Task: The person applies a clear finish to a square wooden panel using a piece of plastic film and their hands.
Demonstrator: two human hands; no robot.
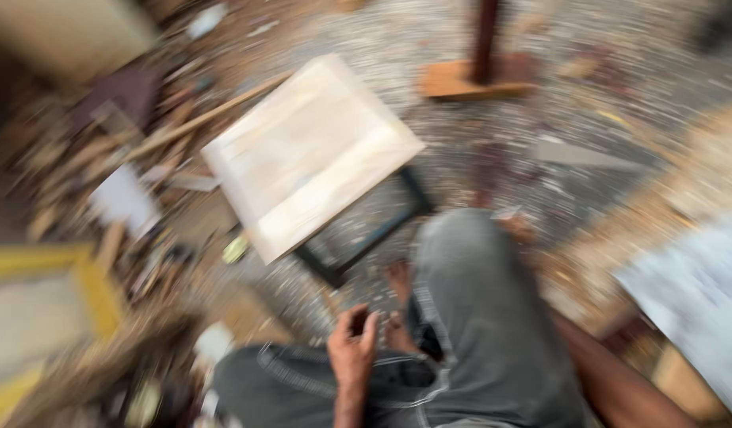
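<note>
The whole view is motion-blurred. My left hand (pixel 351 347) rests above my lap in grey trousers (pixel 477 317), fingers curled; a small dark shape sits at the fingertips, too blurred to name. My right forearm (pixel 611 380) runs behind my raised knee. Only a blurred bit of my right hand (pixel 516 230) shows past the knee. A bare foot (pixel 397 279) lies on the floor just beyond my left hand. In front of it a pale square wooden panel (pixel 310 150) lies tilted over a dark rectangular frame (pixel 358 234).
Wood scraps, sticks and shavings litter the floor (pixel 493 150). A wooden block with a dark upright post (pixel 477 75) stands at the back. A yellow-edged frame (pixel 88 277) lies at the left, a grey sheet (pixel 699 293) at the right.
</note>
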